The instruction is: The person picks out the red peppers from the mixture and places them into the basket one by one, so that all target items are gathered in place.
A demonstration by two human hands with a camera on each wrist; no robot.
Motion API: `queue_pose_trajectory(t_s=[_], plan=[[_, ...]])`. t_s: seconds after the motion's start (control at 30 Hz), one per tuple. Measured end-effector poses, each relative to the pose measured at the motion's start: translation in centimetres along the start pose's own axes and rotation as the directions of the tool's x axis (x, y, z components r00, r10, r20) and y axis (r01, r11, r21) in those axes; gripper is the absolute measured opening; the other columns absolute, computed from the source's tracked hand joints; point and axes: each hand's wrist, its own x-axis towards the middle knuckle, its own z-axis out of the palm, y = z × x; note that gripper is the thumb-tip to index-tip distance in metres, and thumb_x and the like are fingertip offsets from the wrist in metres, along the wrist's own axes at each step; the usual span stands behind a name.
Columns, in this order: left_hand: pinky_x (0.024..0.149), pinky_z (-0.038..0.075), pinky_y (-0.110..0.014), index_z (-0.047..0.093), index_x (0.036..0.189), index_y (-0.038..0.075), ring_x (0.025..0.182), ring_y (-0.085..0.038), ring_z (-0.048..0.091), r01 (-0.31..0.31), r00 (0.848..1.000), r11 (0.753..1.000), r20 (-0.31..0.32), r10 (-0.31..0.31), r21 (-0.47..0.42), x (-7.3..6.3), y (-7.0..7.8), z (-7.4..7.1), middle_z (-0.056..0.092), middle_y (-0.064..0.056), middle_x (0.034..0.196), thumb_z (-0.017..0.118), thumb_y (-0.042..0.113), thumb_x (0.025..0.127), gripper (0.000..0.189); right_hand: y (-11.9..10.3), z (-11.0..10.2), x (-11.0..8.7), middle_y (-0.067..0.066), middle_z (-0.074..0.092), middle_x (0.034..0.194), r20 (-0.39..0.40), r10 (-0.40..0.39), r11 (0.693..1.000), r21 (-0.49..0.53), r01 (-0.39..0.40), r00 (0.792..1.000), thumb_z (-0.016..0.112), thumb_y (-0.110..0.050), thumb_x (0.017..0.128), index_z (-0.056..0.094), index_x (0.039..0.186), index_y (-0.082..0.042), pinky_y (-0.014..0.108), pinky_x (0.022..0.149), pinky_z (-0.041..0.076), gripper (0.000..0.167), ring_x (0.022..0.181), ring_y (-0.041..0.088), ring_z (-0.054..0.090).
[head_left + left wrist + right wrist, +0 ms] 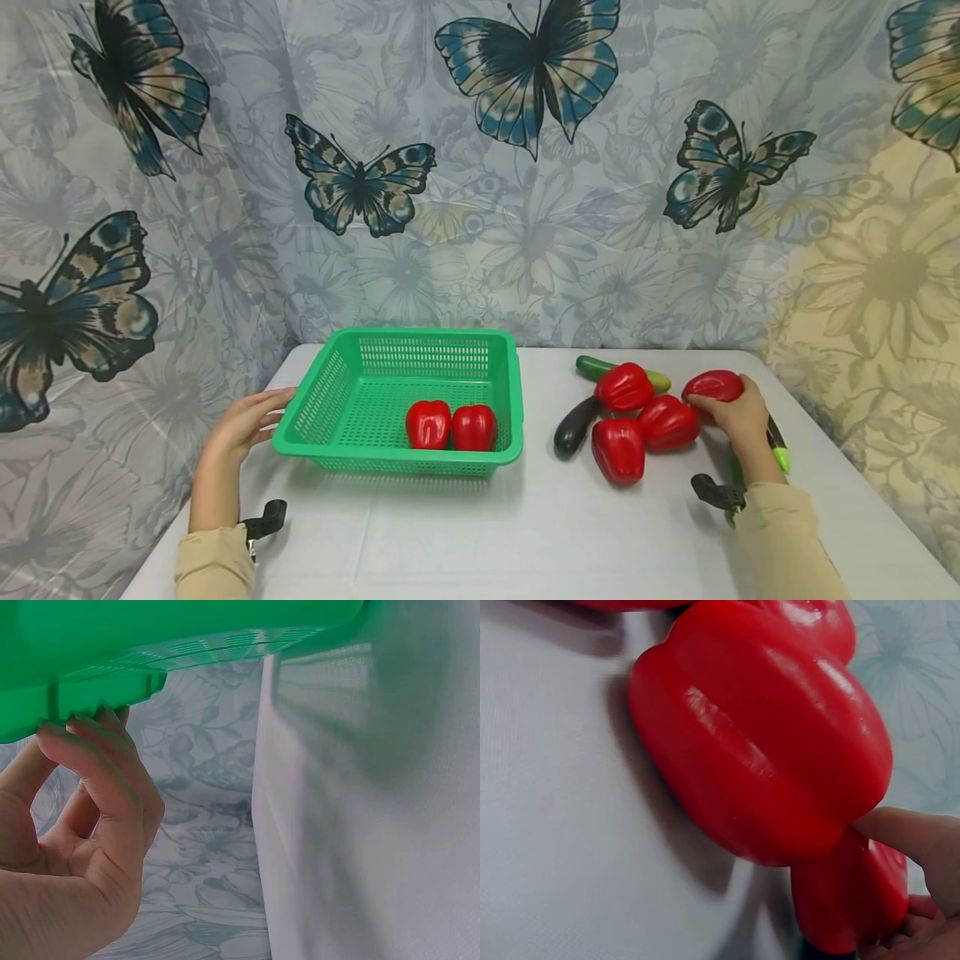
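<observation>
My left hand (247, 421) is at the left side of a green plastic basket (405, 457), its curled fingertips and thumb holding the rim, as the left wrist view shows. Inside, two red bell peppers (429, 427) sit side by side near the front. At the right of the table, my right hand (738, 412) grips a red bell pepper (712, 386) between thumb and fingers. In the right wrist view this gripped pepper (851, 896) is partly behind a larger-looking bell pepper (757, 735), which the thumb tip overlaps.
Left of my right hand, several red bell peppers (618, 450) cluster with a dark eggplant (574, 427) and a green cucumber (595, 367). Past my right wrist shows a dark vegetable with a lime-green end (782, 458). A butterfly-print cloth (540, 267) hangs behind the white table (420, 542).
</observation>
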Motion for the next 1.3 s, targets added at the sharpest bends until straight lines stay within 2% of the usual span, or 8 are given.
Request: queue_pose_trajectory(t_s=[0.23,0.43,0.57,0.67,0.73,0.97,1.17,1.3], plan=[[0.088,0.053,-0.028,0.043,0.147,0.003,0.130,-0.030,0.050,-0.008,1.000,1.000,0.005,0.008,-0.006,0.0,0.0,-0.1,0.056,0.012,0.119,0.063,0.055,0.090,0.080,-0.5,-0.1,-0.2,0.035,0.015,0.155,-0.034,-0.037,0.999,0.022,0.038,0.999,0.064,-0.026,0.092,0.003,0.154,0.007,0.064,0.111,0.032,0.093,0.141,0.053,0.022],[0.089,0.054,-0.029,0.043,0.147,0.003,0.128,-0.028,0.051,-0.010,1.000,1.000,0.003,0.010,-0.002,-0.1,0.0,-0.1,0.055,0.011,0.122,0.063,0.056,0.090,0.080,-1.5,-0.3,-0.5,0.033,0.014,0.157,-0.030,-0.039,0.998,0.041,0.040,0.999,0.063,-0.029,0.093,0.002,0.155,0.004,0.065,0.107,0.036,0.093,0.142,0.053,0.021],[0.086,0.054,-0.027,0.044,0.146,0.003,0.114,-0.016,0.058,-0.013,1.000,1.000,0.002,0.013,-0.002,-0.1,0.0,-0.1,0.057,0.015,0.115,0.063,0.055,0.090,0.079,-2.6,-0.4,-0.7,0.032,0.018,0.156,-0.042,-0.048,0.997,0.066,0.050,0.998,0.063,-0.030,0.093,0.005,0.155,0.003,0.064,0.106,0.038,0.091,0.141,0.052,0.024],[0.085,0.054,-0.026,0.045,0.146,0.004,0.103,-0.007,0.058,-0.015,1.000,1.000,0.005,0.015,-0.006,-0.1,0.0,-0.2,0.056,0.020,0.108,0.064,0.055,0.090,0.078,-3.5,-0.3,-0.9,0.032,0.021,0.155,-0.056,-0.073,0.994,0.075,0.077,0.996,0.064,-0.030,0.093,0.008,0.155,0.002,0.064,0.105,0.040,0.090,0.140,0.051,0.026],[0.085,0.054,-0.027,0.045,0.146,0.004,0.100,-0.004,0.058,-0.016,1.000,1.000,0.008,0.016,-0.006,-0.1,0.0,-0.2,0.056,0.021,0.106,0.063,0.055,0.090,0.078,-4.0,-0.1,-0.9,0.032,0.021,0.155,-0.062,-0.090,0.993,0.075,0.095,0.994,0.064,-0.030,0.093,0.008,0.155,0.002,0.064,0.104,0.040,0.089,0.140,0.051,0.026],[0.087,0.054,-0.028,0.044,0.146,0.003,0.112,-0.014,0.057,-0.011,1.000,1.000,0.004,0.011,0.000,-0.1,0.1,-0.2,0.056,0.017,0.113,0.063,0.055,0.090,0.079,-6.0,0.6,-1.3,0.031,0.020,0.156,-0.050,-0.134,0.985,0.100,0.138,0.990,0.065,-0.029,0.093,0.005,0.155,0.002,0.063,0.105,0.039,0.091,0.141,0.051,0.026],[0.087,0.054,-0.028,0.044,0.146,0.003,0.108,-0.011,0.058,-0.017,1.000,1.000,0.002,0.017,-0.003,-0.2,0.1,-0.2,0.057,0.018,0.111,0.063,0.054,0.090,0.078,-7.5,1.4,-1.7,0.030,0.019,0.157,-0.031,-0.163,0.980,0.111,0.165,0.986,0.065,-0.028,0.093,0.005,0.156,0.000,0.064,0.106,0.038,0.092,0.142,0.051,0.025],[0.088,0.054,-0.028,0.044,0.146,0.003,0.112,-0.013,0.057,-0.021,1.000,1.000,0.006,0.021,0.003,-0.2,0.2,-0.2,0.057,0.014,0.117,0.063,0.055,0.090,0.078,-8.3,2.1,-2.0,0.029,0.021,0.157,-0.027,-0.184,0.976,0.117,0.185,0.983,0.068,-0.028,0.092,0.006,0.157,-0.002,0.063,0.107,0.038,0.093,0.141,0.050,0.026]])
